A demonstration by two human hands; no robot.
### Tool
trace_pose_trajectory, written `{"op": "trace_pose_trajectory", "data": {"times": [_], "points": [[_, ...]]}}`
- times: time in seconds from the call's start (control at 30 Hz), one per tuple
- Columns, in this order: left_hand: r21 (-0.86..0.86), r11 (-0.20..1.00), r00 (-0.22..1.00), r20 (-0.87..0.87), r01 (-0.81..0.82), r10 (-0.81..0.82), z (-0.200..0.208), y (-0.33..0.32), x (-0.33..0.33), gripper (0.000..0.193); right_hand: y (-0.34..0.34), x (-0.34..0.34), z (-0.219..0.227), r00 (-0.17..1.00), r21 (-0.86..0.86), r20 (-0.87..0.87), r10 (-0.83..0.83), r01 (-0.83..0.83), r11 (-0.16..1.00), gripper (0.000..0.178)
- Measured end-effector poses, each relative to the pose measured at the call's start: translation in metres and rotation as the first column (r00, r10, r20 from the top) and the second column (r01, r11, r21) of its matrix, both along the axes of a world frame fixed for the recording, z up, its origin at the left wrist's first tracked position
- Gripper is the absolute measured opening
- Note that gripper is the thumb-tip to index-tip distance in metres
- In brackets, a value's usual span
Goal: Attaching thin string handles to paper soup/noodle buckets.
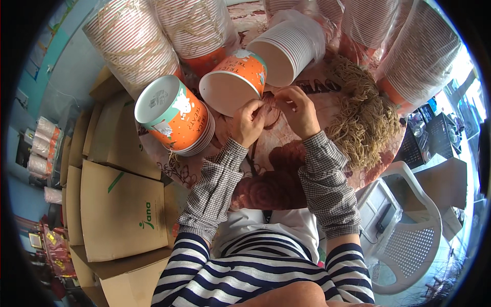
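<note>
On the flowered tabletop (273,140), the orange bucket (244,69) lies on its side just beside the left hand (249,123) and right hand (298,111), fingers curled, gripping what I cannot tell, and an accidental nudge could roll it on its round wall.

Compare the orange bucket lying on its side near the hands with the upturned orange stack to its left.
The tipped bucket shows its open mouth and pale inside; the upturned stack shows a closed base on top. The tipped bucket looks single, while the upturned stack has several nested rims at its lower end. The tipped bucket is closer to the left hand than the upturned stack. Both have printed orange sides.
</note>
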State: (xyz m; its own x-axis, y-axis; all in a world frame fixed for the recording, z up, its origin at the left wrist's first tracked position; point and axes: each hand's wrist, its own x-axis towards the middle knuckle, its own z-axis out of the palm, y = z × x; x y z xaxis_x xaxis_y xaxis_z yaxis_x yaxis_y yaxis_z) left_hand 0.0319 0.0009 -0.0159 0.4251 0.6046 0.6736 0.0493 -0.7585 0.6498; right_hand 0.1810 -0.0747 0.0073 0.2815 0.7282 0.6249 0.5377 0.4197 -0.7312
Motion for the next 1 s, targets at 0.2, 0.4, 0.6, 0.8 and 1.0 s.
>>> {"op": "trace_pose_trajectory", "data": {"times": [0.2, 0.4, 0.6, 0.8, 1.0], "points": [[-0.265, 0.964, 0.999, 0.047, 0.036, -0.024, 0.004, 0.003, -0.008, 0.027, -0.008, 0.008, 0.004, 0.989, -0.301, -0.069, 0.135, -0.149, 0.942, 0.019], [-0.336, 0.928, 0.979, 0.168, 0.164, -0.112, 0.003, 0.005, -0.008, 0.026, -0.004, -0.003, -0.001, 0.968, -0.428, -0.145, 0.204, -0.247, 0.87, 0.025], [-0.393, 0.897, 0.979, 0.115, 0.2, -0.167, 0.003, 0.006, -0.01, 0.024, -0.001, 0.001, -0.009, 0.974, -0.434, -0.208, 0.093, -0.177, 0.883, 0.024], [-0.383, 0.903, 0.979, 0.123, 0.195, -0.16, -0.001, 0.007, -0.011, 0.023, 0.001, -0.004, -0.007, 0.99, -0.324, -0.113, 0.087, -0.12, 0.939, 0.022], [-0.353, 0.922, 0.988, 0.062, 0.157, -0.144, -0.004, 0.008, -0.009, 0.022, 0.003, 0.001, -0.016, 0.969, -0.299, -0.232, 0.087, -0.157, 0.941, 0.016]]}}
